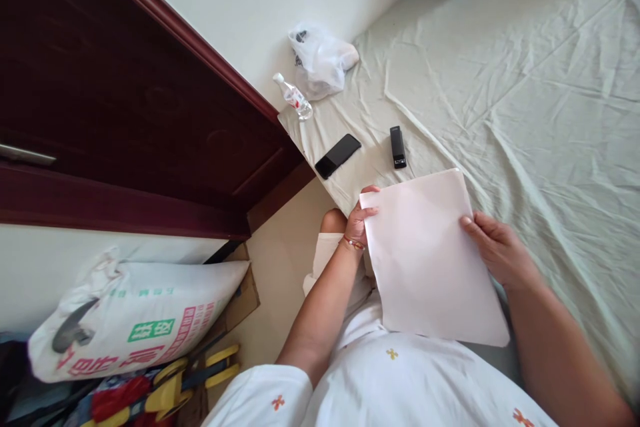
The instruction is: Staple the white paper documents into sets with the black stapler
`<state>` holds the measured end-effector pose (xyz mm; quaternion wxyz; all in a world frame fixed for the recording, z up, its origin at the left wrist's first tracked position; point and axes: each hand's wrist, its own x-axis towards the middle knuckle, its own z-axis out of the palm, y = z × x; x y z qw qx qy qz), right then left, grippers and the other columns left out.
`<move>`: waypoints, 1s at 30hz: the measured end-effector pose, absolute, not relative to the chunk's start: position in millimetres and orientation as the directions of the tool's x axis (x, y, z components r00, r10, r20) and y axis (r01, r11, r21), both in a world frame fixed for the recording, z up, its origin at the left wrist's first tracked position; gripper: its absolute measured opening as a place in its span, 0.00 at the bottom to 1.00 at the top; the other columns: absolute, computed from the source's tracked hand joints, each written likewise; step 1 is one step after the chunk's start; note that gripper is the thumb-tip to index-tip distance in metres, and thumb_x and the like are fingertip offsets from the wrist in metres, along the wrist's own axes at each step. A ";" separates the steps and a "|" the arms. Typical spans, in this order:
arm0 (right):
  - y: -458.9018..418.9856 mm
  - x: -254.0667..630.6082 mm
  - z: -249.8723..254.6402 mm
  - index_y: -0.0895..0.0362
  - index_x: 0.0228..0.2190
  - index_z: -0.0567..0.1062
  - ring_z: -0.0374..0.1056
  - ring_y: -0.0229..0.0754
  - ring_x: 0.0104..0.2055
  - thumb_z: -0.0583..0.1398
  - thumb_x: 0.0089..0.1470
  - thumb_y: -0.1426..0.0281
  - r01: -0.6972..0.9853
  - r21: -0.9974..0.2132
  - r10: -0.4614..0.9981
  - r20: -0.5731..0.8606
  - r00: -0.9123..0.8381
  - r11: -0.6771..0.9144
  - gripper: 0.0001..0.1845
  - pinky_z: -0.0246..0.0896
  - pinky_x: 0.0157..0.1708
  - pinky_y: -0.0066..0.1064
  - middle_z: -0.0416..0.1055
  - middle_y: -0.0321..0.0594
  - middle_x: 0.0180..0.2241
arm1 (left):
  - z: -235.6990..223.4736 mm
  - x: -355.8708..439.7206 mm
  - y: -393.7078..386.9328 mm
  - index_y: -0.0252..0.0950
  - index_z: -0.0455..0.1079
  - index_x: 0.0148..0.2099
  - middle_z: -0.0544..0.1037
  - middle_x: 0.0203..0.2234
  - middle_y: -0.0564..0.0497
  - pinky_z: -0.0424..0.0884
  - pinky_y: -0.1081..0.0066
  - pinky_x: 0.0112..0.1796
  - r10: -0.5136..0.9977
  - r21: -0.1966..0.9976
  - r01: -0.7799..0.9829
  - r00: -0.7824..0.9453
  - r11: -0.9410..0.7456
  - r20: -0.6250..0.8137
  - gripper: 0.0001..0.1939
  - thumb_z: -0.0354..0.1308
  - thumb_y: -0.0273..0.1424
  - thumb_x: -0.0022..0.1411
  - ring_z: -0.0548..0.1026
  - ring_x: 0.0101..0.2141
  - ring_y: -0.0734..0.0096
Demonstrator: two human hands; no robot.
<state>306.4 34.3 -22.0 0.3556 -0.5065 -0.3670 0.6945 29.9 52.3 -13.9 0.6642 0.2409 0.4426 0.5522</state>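
1. Farthest left, we see a dark red door [130,93] with a metal handle [27,155] on it.
2. Below the door we have a full white sack [155,293] printed in red and green, lying tilted, with a dark grey object [73,330] on it that we cannot identify.
3. Under the sack's lower edge we find a yellow and dark item [170,390], partly cut off by the frame.
4. At the near corner of a creased pale cloth [550,80], we see a clear bottle [295,99] with a white cap, just beside a knotted-looking white plastic bag [320,63].
5. Nearer to us, a black phone [338,156] lies flat on the cloth.
6. Our left hand [361,217], a beaded bracelet [354,243] at its wrist, is mostly closed, gripping the paper near its upper left corner.
7. A narrow black object [397,147] with a silvery end lies on the cloth, just beyond the paper's top edge.
8. We hold the white paper [430,260] in front of our body, its visible face blank; we cannot tell whether it is one sheet or several.
9. Our right hand [497,247] pinches the paper's right edge, thumb on the front face, the other fingers partly hidden.
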 end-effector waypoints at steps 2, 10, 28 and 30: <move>33.8 305.7 -22.3 0.50 0.30 0.75 0.69 0.42 0.22 0.69 0.53 0.40 -0.086 -0.891 0.880 -0.419 -0.225 -0.446 0.27 0.64 0.17 0.31 0.77 0.37 0.25 | -13.7 29.4 51.1 0.45 0.73 0.58 0.82 0.46 0.48 0.80 0.59 0.47 0.943 0.823 -0.486 0.008 0.294 -0.332 0.36 0.71 0.33 0.43 0.82 0.46 0.54; 32.8 303.2 -21.7 0.52 0.35 0.76 0.64 0.37 0.21 0.68 0.57 0.42 -0.084 -0.923 0.917 -0.358 -0.178 -0.376 0.26 0.57 0.18 0.27 0.73 0.34 0.25 | -10.9 30.8 48.5 0.44 0.72 0.57 0.81 0.48 0.47 0.80 0.55 0.45 0.939 0.817 -0.494 -0.002 0.298 -0.344 0.36 0.68 0.33 0.41 0.82 0.45 0.51; 34.2 303.3 -26.8 0.52 0.34 0.77 0.63 0.39 0.23 0.63 0.60 0.40 0.110 -0.978 0.959 -0.198 -0.201 -0.179 0.27 0.57 0.20 0.29 0.71 0.35 0.24 | 33.9 66.9 109.6 0.39 0.79 0.58 0.83 0.55 0.40 0.54 0.50 0.70 0.930 0.681 0.637 0.197 -0.362 0.310 0.17 0.59 0.37 0.71 0.73 0.64 0.48; 34.4 303.1 -23.4 0.52 0.33 0.76 0.61 0.38 0.23 0.61 0.61 0.39 0.138 -0.977 0.958 -0.191 -0.213 -0.164 0.28 0.56 0.20 0.30 0.68 0.34 0.24 | 27.4 76.7 112.9 0.38 0.79 0.56 0.84 0.52 0.38 0.61 0.50 0.65 0.936 0.668 0.656 0.260 -0.351 0.237 0.19 0.54 0.40 0.75 0.77 0.58 0.47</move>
